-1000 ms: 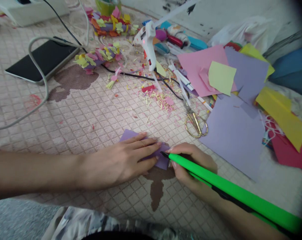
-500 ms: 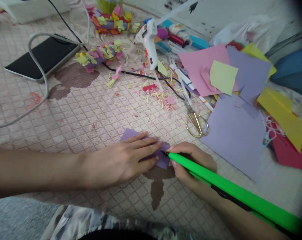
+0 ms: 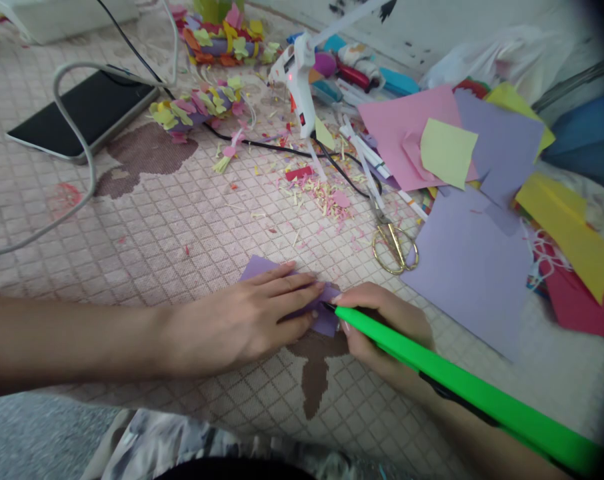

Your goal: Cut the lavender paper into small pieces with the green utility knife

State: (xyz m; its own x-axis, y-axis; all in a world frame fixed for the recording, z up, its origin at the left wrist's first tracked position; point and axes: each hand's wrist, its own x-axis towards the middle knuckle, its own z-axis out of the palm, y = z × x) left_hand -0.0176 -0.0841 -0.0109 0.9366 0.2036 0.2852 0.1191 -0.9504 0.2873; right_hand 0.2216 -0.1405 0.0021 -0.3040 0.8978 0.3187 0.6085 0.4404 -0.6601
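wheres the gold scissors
In the head view, the gold-handled scissors lie on the patterned mat, right of the paper scraps, just above the right hand and beside the large lavender paper sheet.

Lilac paper (image 3: 262, 268) under the left hand (image 3: 237, 327), and look at that neon green on the long pen (image 3: 462, 393) in the right hand (image 3: 382, 333), black at the tip! Just past that hand, a big lilac sheet (image 3: 462, 280), gold scissors (image 3: 395, 250), then a pink sheet (image 3: 397, 140) topped by a pale yellow note (image 3: 448, 152). Farther right, a bright yellow sheet (image 3: 562, 230) over a red sheet (image 3: 577, 307). Beneath both hands, a pinkish woven mat (image 3: 132, 247), diamond grid, brown blotch (image 3: 315, 373)!
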